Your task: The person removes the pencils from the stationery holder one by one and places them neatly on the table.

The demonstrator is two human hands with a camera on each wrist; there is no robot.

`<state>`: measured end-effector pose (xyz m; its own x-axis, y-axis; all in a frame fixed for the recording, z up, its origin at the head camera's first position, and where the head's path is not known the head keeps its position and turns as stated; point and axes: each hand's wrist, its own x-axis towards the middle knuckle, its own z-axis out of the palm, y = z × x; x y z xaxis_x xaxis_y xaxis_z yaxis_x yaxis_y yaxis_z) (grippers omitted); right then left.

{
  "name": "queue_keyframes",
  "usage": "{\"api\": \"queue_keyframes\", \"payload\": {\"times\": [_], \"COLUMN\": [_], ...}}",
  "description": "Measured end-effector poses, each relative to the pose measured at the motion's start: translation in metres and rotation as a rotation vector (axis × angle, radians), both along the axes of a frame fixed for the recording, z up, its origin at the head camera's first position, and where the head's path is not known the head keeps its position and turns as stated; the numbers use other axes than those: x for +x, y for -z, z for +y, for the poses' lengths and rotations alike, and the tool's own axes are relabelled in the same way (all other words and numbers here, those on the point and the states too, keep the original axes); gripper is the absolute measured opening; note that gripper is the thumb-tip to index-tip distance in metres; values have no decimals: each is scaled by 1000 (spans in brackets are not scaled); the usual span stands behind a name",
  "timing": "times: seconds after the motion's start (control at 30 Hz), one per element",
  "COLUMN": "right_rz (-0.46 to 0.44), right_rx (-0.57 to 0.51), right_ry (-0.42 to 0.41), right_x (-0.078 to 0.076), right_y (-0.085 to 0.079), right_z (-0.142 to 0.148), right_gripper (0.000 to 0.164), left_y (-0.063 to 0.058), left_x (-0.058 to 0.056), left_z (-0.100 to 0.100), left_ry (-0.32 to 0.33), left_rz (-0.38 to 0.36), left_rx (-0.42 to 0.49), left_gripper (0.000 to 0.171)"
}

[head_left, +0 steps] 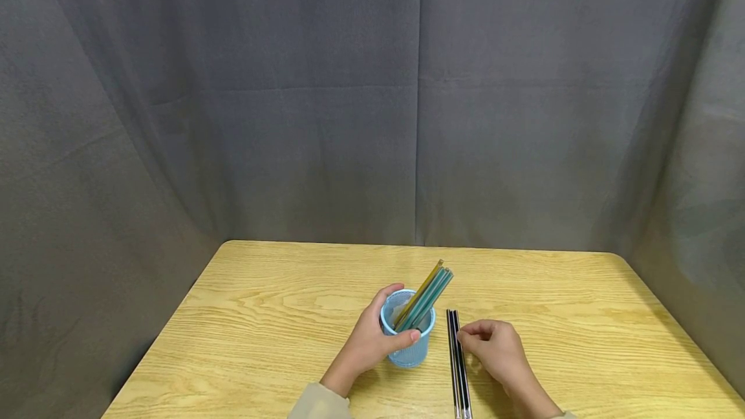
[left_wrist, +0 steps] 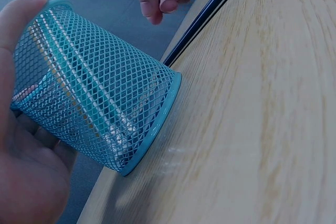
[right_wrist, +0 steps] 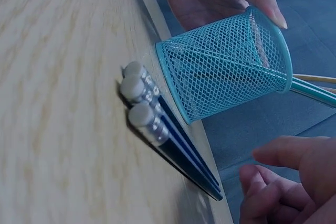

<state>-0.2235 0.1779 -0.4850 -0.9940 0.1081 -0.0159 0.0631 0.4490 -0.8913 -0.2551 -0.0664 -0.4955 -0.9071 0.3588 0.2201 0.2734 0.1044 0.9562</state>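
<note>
A light blue wire-mesh pencil cup (head_left: 409,355) stands on the table. My left hand (head_left: 372,336) grips it round its upper part, thumb over the near rim and fingers behind. Several green pencils (head_left: 431,295) and yellow ones (head_left: 431,277) lean to the right out of the cup. Just right of it, three dark pencils (right_wrist: 181,153) lie side by side, their white erasers toward me. Over their far half hovers my right hand (head_left: 497,349), thumb and forefinger apart and the other fingers loosely bent. In the right wrist view nothing sits between its fingertips.
The wooden table (head_left: 279,302) has light grain and rounded far corners. Behind it and along both sides hangs a grey curtain (head_left: 326,147).
</note>
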Motion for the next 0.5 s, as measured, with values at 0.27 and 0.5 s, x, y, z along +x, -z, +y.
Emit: {"api": "queue_keyframes", "payload": {"times": [0.27, 0.5], "right_rz": [36, 57], "right_rx": [-36, -42], "right_ry": [1, 2], "right_x": [-1, -2], "right_y": [-2, -4], "right_z": [-2, -3], "right_gripper": [10, 9], "left_y": [3, 1], "left_x": [-1, 0], "left_z": [0, 0], "left_ry": [1, 7], "left_rz": [11, 1], "left_rx": [-6, 3], "left_gripper": [80, 77]}}
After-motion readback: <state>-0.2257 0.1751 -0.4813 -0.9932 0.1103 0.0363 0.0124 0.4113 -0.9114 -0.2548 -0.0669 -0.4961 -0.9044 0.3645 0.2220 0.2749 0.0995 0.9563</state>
